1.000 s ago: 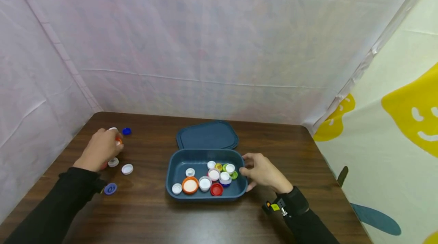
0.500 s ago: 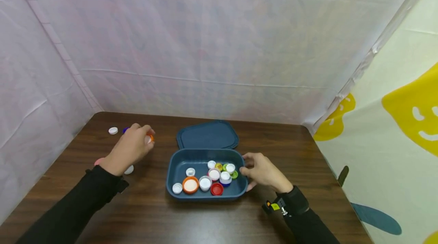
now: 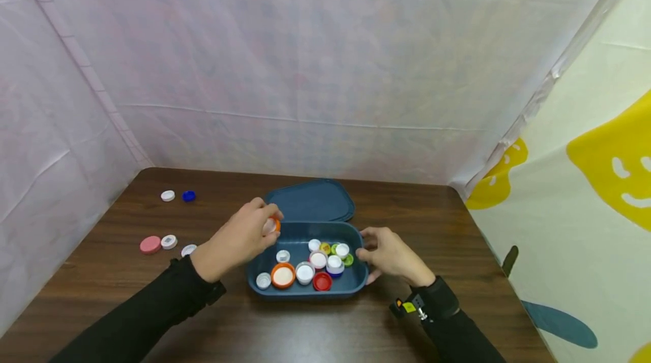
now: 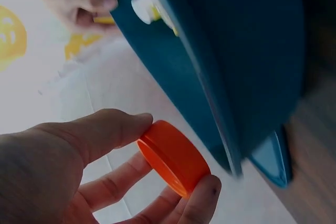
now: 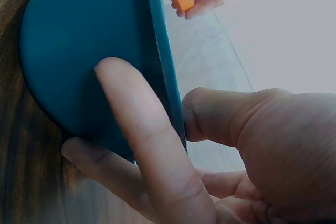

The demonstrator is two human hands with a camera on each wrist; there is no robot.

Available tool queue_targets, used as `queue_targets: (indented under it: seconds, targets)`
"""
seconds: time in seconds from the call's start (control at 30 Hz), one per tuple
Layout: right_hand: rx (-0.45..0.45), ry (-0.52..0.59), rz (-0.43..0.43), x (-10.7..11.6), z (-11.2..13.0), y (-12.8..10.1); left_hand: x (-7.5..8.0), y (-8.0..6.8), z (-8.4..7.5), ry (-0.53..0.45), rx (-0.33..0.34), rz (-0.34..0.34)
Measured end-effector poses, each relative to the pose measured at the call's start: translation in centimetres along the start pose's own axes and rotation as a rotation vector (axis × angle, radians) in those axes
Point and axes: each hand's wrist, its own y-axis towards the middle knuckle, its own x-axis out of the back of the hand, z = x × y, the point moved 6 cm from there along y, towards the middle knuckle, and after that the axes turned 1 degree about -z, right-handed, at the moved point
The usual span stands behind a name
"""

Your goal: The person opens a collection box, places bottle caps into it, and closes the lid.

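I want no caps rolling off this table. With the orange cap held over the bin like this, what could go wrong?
The left hand pinches the orange cap only by its rim, near the bin edge; a loose grip might drop it outside. Caps inside are piled up, so it may bounce. The right hand steadies one end only.

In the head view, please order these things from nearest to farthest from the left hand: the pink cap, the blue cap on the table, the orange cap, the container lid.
1. The orange cap, pinched in the left hand.
2. The container lid, just behind the hand, lying flat.
3. The blue cap, far left at the back.
4. The pink cap, at the left edge; only slightly farther than the blue one.
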Motion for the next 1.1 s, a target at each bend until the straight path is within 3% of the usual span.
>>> queue_targets:
  seconds: [0.23, 0.53, 0.73, 1.1]
  targets:
    - [-0.020, -0.001, -0.011, 0.0, -0.2, 0.1, -2.0, -0.6, -2.3, -0.038, -0.077, 0.090]
    - [-0.027, -0.004, -0.026, 0.1, -0.4, 0.2, -3.5, -1.2, -3.2, -0.045, -0.130, 0.162]
    - [-0.013, -0.004, -0.012, 0.0, -0.1, 0.0, -3.5, -1.1, -3.2, -0.022, -0.140, 0.137]
    - [-0.007, -0.006, -0.010, 0.0, -0.2, 0.0, -2.8, -1.0, -2.3, -0.006, -0.086, 0.107]
